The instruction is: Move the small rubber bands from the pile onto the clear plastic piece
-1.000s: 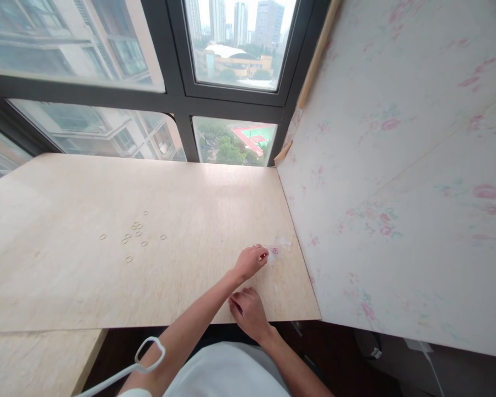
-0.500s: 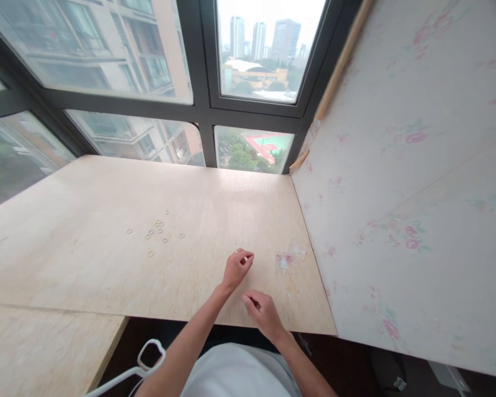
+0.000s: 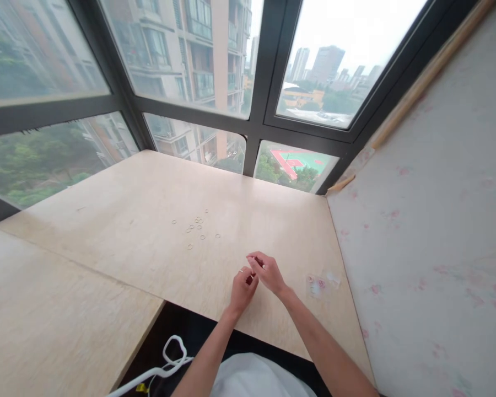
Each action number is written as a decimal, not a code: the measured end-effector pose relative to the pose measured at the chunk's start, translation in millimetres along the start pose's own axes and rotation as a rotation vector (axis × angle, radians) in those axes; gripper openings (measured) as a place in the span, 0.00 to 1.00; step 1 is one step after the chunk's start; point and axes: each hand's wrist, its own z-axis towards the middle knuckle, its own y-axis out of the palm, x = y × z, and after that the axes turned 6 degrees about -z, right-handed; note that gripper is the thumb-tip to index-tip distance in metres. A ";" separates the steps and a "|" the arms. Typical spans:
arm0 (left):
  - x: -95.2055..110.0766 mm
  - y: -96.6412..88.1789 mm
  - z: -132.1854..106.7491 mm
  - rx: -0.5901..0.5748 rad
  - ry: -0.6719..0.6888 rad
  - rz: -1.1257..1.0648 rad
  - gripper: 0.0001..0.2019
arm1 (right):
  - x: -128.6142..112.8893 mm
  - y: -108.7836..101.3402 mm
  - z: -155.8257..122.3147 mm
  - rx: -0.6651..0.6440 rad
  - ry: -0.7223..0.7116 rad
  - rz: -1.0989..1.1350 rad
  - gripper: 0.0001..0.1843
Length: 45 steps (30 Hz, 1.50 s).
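Observation:
My left hand (image 3: 243,289) is closed with the fingers curled and the fingertips pinched, just above the tabletop. A thin ring sits on one of its fingers. My right hand (image 3: 269,273) is closed too, its fingertips reaching over and against those of the left. Whatever lies between the fingers is too small to make out. To the left, several thin pale loops (image 3: 202,237), like small rubber bands, lie scattered on the wooden tabletop (image 3: 157,259). A small clear plastic bag (image 3: 316,286) with a few coloured loops in it rests to the right of my hands.
A papered panel with flowers (image 3: 417,248) rises along the right edge. Dark-framed windows (image 3: 256,127) stand behind the tabletop. At lower left, a second board (image 3: 66,325) meets it, and a white bent tube (image 3: 165,370) pokes up by the gap near my body.
My right hand has moved up and forward to meet the left, and the fingertips now touch. The camera has turned left, so the loops and bag appear farther right.

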 end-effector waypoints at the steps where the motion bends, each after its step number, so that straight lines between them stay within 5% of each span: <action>1: -0.6 -2.1 -1.9 -0.006 -0.006 -0.015 0.08 | 0.4 7.8 15.8 -0.038 -0.007 -0.034 0.14; 7: -0.9 -10.5 -6.0 -0.052 -0.037 -0.087 0.07 | -5.5 64.0 106.2 -0.292 -0.040 -0.332 0.14; 12: -0.7 -11.4 -5.8 -0.040 -0.049 -0.092 0.07 | -8.5 95.9 148.4 -0.462 -0.031 -0.575 0.17; 24: -1.2 -7.6 -1.4 -0.005 -0.058 -0.052 0.06 | -13.0 87.5 159.3 -0.620 -0.086 -0.692 0.14; 29: -0.2 -7.3 -0.3 -0.014 -0.057 -0.025 0.06 | -7.3 68.2 142.9 -0.526 -0.066 -0.484 0.11; 34: 0.1 -8.1 0.6 -0.020 -0.035 -0.025 0.06 | 3.1 27.0 103.9 -0.324 0.021 -0.211 0.08; 41: 3.7 -12.3 -0.8 -0.017 -0.028 -0.077 0.08 | 44.8 -58.5 -4.6 0.000 0.277 -0.052 0.15; 45: 6.1 -14.8 -0.9 0.000 -0.046 -0.087 0.09 | 64.5 -88.0 -72.4 0.179 0.410 -0.108 0.17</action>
